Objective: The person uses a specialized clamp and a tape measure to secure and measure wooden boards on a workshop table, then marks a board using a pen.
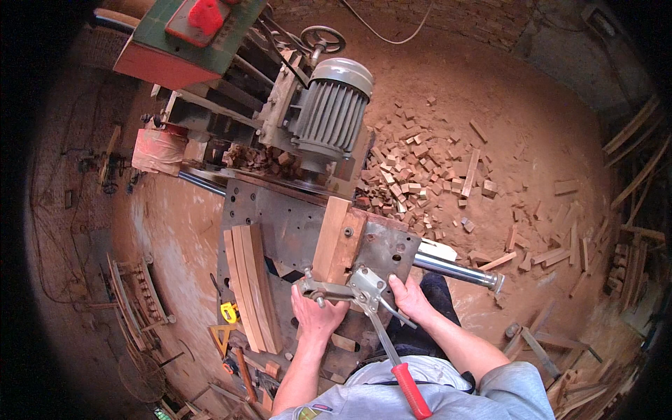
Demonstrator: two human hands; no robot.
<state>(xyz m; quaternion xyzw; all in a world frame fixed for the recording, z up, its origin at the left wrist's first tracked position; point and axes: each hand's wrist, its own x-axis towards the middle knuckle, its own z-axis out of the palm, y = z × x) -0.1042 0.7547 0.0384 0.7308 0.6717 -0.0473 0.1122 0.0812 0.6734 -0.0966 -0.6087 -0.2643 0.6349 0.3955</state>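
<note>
My left hand (318, 316) is at the near end of a squared wooden block (330, 241), under the arm of a metal toggle clamp (365, 285). Its thumb and fingers lie on either side of that end, partly hidden by the clamp. The block rests on a grey metal machine table (294, 210) beside a wooden fence (350, 241), its far end close to the saw blade (308, 186). The clamp's red-gripped handle (411, 392) points back toward my body. My right hand (411, 299) is closed over the table's near right edge beside the clamp, its fingertips hidden.
Several long wooden strips (250, 287) lie on the table's left. A motor (333, 108) stands beyond the blade. Offcuts (413, 175) are heaped on the dusty floor. A steel guide rail (458, 269) sticks out right. A yellow tape measure (229, 312) and other tools lie at the near left.
</note>
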